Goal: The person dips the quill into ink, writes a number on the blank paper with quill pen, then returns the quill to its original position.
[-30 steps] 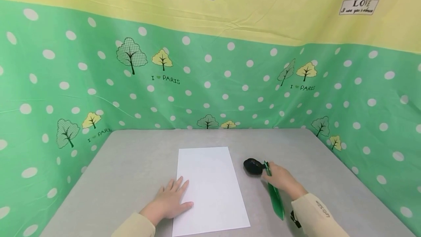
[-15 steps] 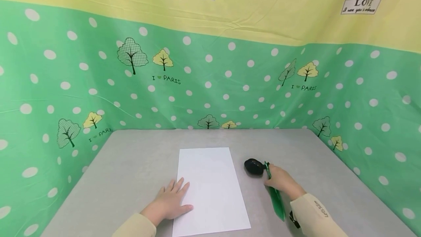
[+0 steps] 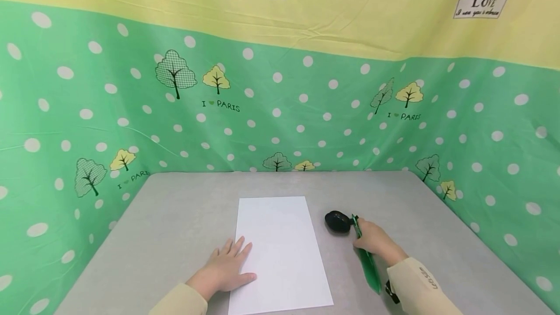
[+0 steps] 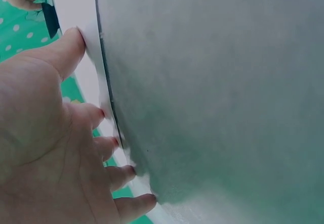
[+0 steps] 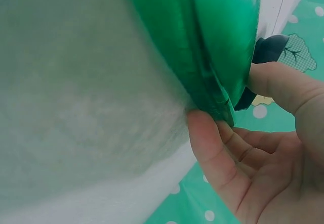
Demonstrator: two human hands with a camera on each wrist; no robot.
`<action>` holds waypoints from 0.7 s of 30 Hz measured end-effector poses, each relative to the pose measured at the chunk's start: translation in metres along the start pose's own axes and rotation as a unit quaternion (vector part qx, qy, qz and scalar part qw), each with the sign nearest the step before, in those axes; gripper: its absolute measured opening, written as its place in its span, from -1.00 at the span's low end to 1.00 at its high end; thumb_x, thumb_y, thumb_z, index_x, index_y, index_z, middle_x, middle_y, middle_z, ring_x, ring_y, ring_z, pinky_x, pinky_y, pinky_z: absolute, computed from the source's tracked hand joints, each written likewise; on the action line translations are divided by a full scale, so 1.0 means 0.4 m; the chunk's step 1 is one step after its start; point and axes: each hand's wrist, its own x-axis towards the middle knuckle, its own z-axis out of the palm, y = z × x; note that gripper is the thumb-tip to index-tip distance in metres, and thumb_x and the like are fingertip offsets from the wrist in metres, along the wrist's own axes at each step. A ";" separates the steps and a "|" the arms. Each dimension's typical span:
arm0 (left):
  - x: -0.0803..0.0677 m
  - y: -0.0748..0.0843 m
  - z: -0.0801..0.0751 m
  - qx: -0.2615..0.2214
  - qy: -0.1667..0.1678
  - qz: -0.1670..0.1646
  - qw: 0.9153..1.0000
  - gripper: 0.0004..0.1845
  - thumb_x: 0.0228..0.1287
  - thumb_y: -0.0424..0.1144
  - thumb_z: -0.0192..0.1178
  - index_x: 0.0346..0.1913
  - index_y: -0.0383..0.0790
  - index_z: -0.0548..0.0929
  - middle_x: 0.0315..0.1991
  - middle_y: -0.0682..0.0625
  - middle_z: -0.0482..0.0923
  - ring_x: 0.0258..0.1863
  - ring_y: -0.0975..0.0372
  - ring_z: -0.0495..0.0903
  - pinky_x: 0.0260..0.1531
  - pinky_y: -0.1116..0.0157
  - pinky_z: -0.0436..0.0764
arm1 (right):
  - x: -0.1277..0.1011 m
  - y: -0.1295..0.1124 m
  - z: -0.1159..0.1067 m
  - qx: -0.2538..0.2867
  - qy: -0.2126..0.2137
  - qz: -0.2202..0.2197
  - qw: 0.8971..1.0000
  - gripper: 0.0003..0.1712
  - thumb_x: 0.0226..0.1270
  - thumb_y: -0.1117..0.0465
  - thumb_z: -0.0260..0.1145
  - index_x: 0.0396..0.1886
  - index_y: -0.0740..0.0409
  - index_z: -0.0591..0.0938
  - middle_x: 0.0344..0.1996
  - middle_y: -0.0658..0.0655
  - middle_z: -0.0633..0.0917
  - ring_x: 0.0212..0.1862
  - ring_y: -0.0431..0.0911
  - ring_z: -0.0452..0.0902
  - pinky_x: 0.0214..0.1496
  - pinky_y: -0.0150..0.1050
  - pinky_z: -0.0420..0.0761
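My left hand [image 3: 224,269] lies with spread fingers on the left edge of a white sheet of paper [image 3: 282,252]. In the left wrist view, the thumb and fingertips of that hand [image 4: 50,133] rest along the paper's edge. Right of the sheet, my right hand [image 3: 378,243] pinches the far end of a long, shiny green pouch-like item [image 3: 368,270]. From the right wrist view, the green item [image 5: 223,37] looks folded, its narrow end between my thumb and fingers. Just left of this hand sits a rounded, glossy black object [image 3: 338,221].
The grey table [image 3: 183,213] has a green and yellow polka-dot cloth [image 3: 306,101] standing up behind it and at both sides. A small black item [image 3: 392,291] shows at my right sleeve.
My right thumb has drawn slightly back from the black object, toward the right. The left hand and the paper hold nearly the same place.
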 end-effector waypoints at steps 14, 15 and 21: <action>0.006 -0.006 0.005 0.015 -0.002 -0.001 1.000 -0.19 0.16 0.19 0.13 0.32 -0.32 0.28 0.34 -0.28 0.09 0.29 -0.25 0.00 0.14 -0.27 0.04 | 0.001 0.004 -0.020 0.038 0.008 -0.007 0.999 -0.35 -0.03 0.40 0.33 0.08 0.53 0.32 -0.52 0.14 0.46 -0.50 -0.05 0.41 -0.54 -0.22 0.52; 0.006 -0.006 0.005 0.016 -0.002 -0.001 1.000 -0.19 0.16 0.19 0.13 0.32 -0.32 0.28 0.34 -0.28 0.09 0.29 -0.25 0.00 0.14 -0.27 0.04 | 0.002 0.004 -0.021 0.041 0.009 -0.008 0.999 -0.36 -0.01 0.39 0.33 0.09 0.51 0.31 -0.52 0.13 0.47 -0.50 -0.06 0.41 -0.53 -0.22 0.51; 0.007 -0.002 0.001 0.019 -0.006 0.000 1.000 -0.19 0.16 0.19 0.12 0.31 -0.32 0.28 0.34 -0.28 0.10 0.29 -0.25 0.00 0.14 -0.27 0.04 | 0.003 0.003 -0.031 0.066 0.015 -0.010 0.998 -0.36 0.08 0.39 0.29 0.15 0.48 0.28 -0.53 0.12 0.49 -0.52 -0.08 0.39 -0.52 -0.22 0.46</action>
